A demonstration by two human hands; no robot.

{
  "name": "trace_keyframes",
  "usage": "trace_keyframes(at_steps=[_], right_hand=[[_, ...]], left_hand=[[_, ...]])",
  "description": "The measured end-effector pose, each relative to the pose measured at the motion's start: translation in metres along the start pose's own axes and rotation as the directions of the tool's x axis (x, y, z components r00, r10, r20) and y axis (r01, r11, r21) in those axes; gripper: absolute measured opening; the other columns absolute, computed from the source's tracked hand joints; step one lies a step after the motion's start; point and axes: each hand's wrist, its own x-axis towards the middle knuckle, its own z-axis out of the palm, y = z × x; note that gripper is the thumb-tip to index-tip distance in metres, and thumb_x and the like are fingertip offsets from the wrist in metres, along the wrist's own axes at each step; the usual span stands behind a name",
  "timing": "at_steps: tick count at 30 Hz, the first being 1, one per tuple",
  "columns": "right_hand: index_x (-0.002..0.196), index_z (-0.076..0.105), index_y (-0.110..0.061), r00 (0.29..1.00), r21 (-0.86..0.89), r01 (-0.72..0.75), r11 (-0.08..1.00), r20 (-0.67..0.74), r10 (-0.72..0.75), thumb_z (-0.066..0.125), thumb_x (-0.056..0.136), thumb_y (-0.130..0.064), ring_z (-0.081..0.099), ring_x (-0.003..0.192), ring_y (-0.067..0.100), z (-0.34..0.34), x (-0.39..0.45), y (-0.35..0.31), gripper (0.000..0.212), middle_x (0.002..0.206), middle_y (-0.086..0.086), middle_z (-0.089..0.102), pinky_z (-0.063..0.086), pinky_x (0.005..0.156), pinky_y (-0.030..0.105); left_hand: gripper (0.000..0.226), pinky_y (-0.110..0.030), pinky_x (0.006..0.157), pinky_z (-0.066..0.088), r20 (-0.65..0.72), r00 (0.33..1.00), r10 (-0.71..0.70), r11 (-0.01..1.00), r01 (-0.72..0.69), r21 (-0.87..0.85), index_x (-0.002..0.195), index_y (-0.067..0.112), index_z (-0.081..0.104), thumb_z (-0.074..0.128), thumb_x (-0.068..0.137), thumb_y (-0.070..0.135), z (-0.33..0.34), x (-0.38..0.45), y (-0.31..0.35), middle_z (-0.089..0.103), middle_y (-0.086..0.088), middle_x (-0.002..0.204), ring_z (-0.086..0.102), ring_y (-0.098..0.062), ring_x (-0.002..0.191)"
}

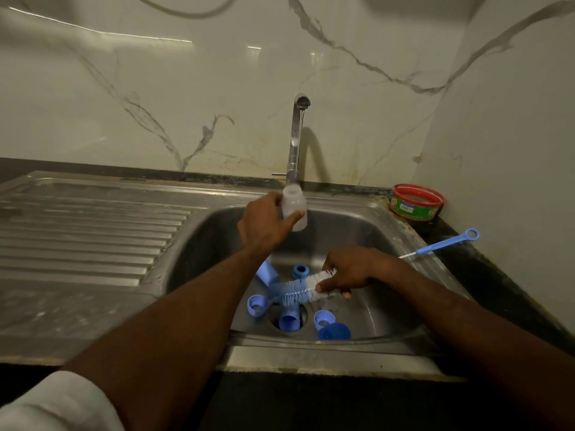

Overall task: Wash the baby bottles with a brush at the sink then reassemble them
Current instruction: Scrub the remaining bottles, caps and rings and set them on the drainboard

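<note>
My left hand [264, 223] grips a clear baby bottle [295, 203] upright under the tap [295, 141], above the steel sink [367, 231]. Lower in the basin, my right hand [348, 272] holds a bottle brush [298, 290] with blue and white bristles pointing left. On the sink floor lie several blue bottle parts: a cap [270, 273], a ring [300, 270], another ring [256, 304], a cap [289, 320] over the drain, a ring [323, 318] and a dark blue cap [335, 331].
A small blue nipple brush [445, 243] lies on the sink's right rim. A red and green tub [417, 202] stands at the back right corner. The ribbed draining board [87, 231] stretches to the left. A marble wall rises behind and at the right.
</note>
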Motion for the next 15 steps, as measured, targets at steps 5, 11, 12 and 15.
trace_keyframes(at_steps=[5,11,12,15], right_hand=[[0.088,0.067,-0.026,1.0,-0.002,0.002,1.0,-0.011,-0.002,0.063,0.097,-0.044,0.064,0.057,0.003,-0.0008,-0.0004,-0.0006,0.021,0.061,-0.007,0.069,0.049,0.069,0.022],[0.094,0.069,-0.024,1.0,-0.002,-0.002,1.0,-0.004,0.002,0.062,0.097,-0.044,0.065,0.059,0.004,-0.0007,0.0006,-0.0002,0.022,0.067,-0.005,0.072,0.054,0.078,0.027],[0.096,0.07,-0.022,1.0,-0.002,-0.001,1.0,-0.003,0.001,0.062,0.097,-0.045,0.065,0.059,0.004,-0.0008,0.0011,0.0003,0.024,0.071,-0.003,0.074,0.054,0.079,0.028],[0.103,0.072,-0.018,1.0,0.01,-0.019,1.0,0.0,0.019,0.063,0.097,-0.046,0.067,0.063,0.007,0.0005,0.0014,0.0022,0.029,0.083,0.002,0.078,0.056,0.082,0.031]], left_hand=[[0.057,-0.035,0.092,0.05,-0.024,1.0,0.009,1.0,-0.009,0.024,0.127,0.022,0.061,0.074,0.083,0.057,0.0005,0.0012,-0.0056,0.068,0.001,0.122,0.062,-0.019,0.112],[0.054,-0.028,0.087,0.045,0.034,0.999,-0.033,0.997,0.031,0.078,0.129,0.021,0.061,0.072,0.087,0.054,0.0018,-0.0002,-0.007,0.068,-0.002,0.123,0.063,-0.016,0.109],[0.054,-0.026,0.085,0.043,-0.023,0.999,-0.022,1.0,0.022,0.022,0.129,0.021,0.061,0.072,0.087,0.054,-0.0003,0.0007,-0.0042,0.069,-0.001,0.123,0.063,-0.016,0.109],[0.051,-0.028,0.083,0.046,0.057,0.997,-0.05,0.999,0.049,0.024,0.122,0.021,0.064,0.069,0.088,0.058,0.003,0.0013,-0.0067,0.07,-0.001,0.116,0.064,-0.015,0.102]])
